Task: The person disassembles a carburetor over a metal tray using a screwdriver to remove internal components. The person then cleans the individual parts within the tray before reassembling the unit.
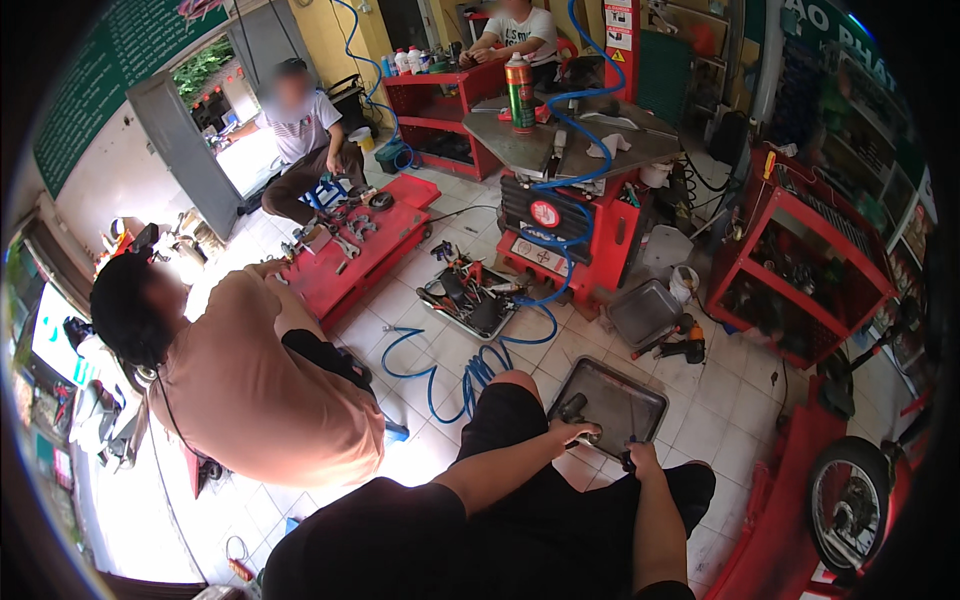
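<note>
One dark, roughly cylindrical metal part [573,407] meets the curled fingers of the left hand [577,433]; whether the tray beneath also bears its weight, I cannot tell. Closed around the dark handle of a thin-shafted tool [629,461], the right hand [643,456] sits just beside, the shaft reaching over the tray. Both part and shaft lie over the shallow metal tray [648,402] on the tiled floor, in front of the person's knees. Beyond it are an orange-and-black power tool [683,347] and a second metal tray [645,312]. A blue air hose [480,375] loops to the left, near a tray crowded with hand tools [478,300]. Farther left, a co-worker in a tan shirt [270,390] sits beside a low red bench [375,262] holding wrenches.
</note>
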A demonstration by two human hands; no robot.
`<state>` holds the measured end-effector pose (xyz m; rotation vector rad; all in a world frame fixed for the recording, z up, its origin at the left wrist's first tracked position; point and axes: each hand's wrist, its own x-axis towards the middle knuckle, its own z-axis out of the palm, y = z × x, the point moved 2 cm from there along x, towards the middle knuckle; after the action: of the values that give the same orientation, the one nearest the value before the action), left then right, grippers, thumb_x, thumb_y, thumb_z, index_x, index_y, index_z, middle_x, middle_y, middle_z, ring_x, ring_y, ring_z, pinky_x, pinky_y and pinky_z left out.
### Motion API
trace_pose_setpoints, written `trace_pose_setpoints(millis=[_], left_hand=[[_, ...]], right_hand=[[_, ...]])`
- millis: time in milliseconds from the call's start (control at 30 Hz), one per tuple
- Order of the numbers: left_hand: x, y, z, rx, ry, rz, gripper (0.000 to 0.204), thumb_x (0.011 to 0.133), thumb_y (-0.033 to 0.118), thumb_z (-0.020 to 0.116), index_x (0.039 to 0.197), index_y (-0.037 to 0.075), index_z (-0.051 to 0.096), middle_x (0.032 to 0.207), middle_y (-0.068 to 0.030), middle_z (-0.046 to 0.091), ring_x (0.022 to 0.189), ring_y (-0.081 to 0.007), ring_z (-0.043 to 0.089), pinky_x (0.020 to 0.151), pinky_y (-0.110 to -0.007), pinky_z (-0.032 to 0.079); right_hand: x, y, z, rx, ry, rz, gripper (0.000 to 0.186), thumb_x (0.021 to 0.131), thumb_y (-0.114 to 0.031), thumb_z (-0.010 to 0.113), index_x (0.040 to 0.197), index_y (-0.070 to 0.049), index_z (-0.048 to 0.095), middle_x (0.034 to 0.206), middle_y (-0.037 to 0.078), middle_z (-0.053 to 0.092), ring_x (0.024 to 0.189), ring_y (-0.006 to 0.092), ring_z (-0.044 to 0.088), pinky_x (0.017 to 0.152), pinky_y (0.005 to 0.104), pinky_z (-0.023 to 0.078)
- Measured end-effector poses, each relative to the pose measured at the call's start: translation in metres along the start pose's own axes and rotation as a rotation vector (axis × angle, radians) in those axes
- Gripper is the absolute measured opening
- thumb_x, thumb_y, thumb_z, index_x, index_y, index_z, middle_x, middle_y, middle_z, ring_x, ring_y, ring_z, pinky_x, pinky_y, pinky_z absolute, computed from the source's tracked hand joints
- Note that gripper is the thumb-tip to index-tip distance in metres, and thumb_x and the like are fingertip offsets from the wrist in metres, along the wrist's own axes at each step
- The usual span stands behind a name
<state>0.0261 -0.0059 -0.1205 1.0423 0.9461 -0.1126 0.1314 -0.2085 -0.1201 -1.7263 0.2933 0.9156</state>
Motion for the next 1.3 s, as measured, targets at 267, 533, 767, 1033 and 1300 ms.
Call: trace_pose_setpoints(millis=[267, 533, 767, 1033, 1300], left_hand=[[-0.012, 0.008, 0.002, -0.081, -0.075, 0.024, 0.048, 0.06, 0.013, 0.087, 0.1, 0.001, 0.063, 0.09, -0.0087, 0.068, 0.08, -0.0185, 0.067, 0.072, -0.031, 0.053], [-0.012, 0.008, 0.001, -0.001, 0.034, -0.015, 0.049, 0.06, 0.013, 0.087, 0.099, 0.0, 0.062, 0.089, -0.0099, 0.067, 0.079, -0.0195, 0.067, 0.071, -0.031, 0.053], [-0.006, 0.003, 0.001, -0.109, -0.078, 0.028, 0.055, 0.057, 0.013, 0.088, 0.102, 0.0, 0.06, 0.09, -0.0097, 0.066, 0.08, -0.0197, 0.066, 0.071, -0.032, 0.053], [-0.003, 0.0, 0.003, -0.023, -0.024, 0.008, 0.051, 0.057, 0.013, 0.088, 0.1, 0.002, 0.063, 0.091, -0.0087, 0.068, 0.079, -0.0182, 0.067, 0.071, -0.032, 0.053], [-0.007, 0.003, 0.0, -0.054, -0.046, 0.032, 0.049, 0.058, 0.015, 0.089, 0.098, 0.002, 0.064, 0.09, -0.0086, 0.068, 0.079, -0.0179, 0.066, 0.07, -0.032, 0.052]], right_hand=[[-0.002, -0.009, 0.004, 0.025, 0.087, -0.104, 0.018, 0.083, -0.008, 0.063, 0.09, 0.007, 0.057, 0.068, 0.014, 0.057, 0.05, 0.0239, 0.058, 0.04, 0.0386, 0.043], [0.003, -0.001, 0.004, -0.052, -0.028, -0.046, 0.019, 0.083, -0.012, 0.064, 0.091, 0.003, 0.056, 0.065, 0.011, 0.055, 0.046, 0.0229, 0.055, 0.037, 0.037, 0.041], [0.006, 0.001, 0.003, -0.048, 0.011, -0.025, 0.017, 0.083, -0.01, 0.064, 0.089, 0.004, 0.058, 0.065, 0.012, 0.056, 0.047, 0.0249, 0.057, 0.037, 0.0381, 0.043], [0.009, 0.006, 0.002, -0.044, -0.026, -0.007, 0.017, 0.083, -0.01, 0.063, 0.092, 0.003, 0.057, 0.063, 0.01, 0.054, 0.044, 0.0237, 0.055, 0.036, 0.0374, 0.042], [0.004, 0.002, 0.006, -0.081, -0.001, -0.03, 0.016, 0.084, -0.01, 0.064, 0.086, 0.004, 0.057, 0.063, 0.011, 0.055, 0.044, 0.0243, 0.055, 0.037, 0.0379, 0.043]])
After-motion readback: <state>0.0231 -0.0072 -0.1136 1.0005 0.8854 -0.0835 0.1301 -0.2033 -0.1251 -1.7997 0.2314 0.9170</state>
